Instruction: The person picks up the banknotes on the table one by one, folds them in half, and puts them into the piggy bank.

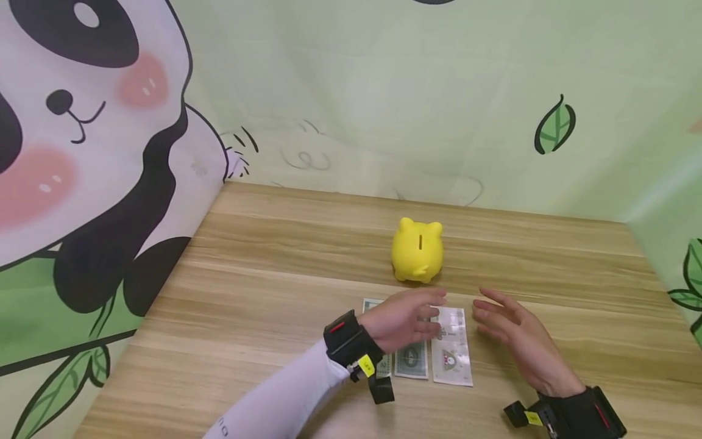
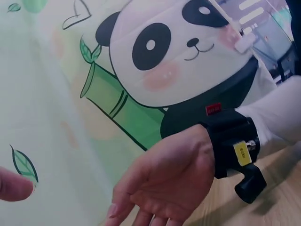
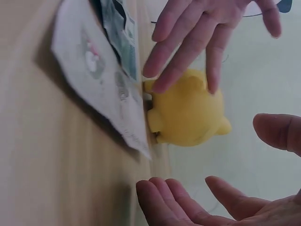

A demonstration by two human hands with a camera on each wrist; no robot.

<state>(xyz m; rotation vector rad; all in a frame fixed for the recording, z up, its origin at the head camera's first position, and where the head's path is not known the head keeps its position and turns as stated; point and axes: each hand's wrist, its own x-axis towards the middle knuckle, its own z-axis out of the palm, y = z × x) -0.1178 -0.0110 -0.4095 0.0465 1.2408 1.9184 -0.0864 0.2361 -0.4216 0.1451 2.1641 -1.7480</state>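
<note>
A yellow piggy bank (image 1: 417, 253) with a coin slot in its back stands on the wooden table. In front of it several paper banknotes lie side by side: a pale pinkish one (image 1: 451, 363) at the right, a grey-green one (image 1: 411, 364) in the middle, and another (image 1: 385, 366) at the left, partly covered by my left wrist. My left hand (image 1: 403, 322) hovers over the notes, fingers loosely extended and holding nothing. To the right of the notes is my right hand (image 1: 523, 344), its fingers spread towards the left hand. In the right wrist view both hands are empty near the piggy bank (image 3: 188, 113).
A pale green cloth backdrop (image 1: 384, 110) with leaf drawings rises behind the table (image 1: 247, 256). A large printed panda (image 1: 93, 152) covers the left side. Black straps with small cameras (image 1: 353, 341) sit on both wrists.
</note>
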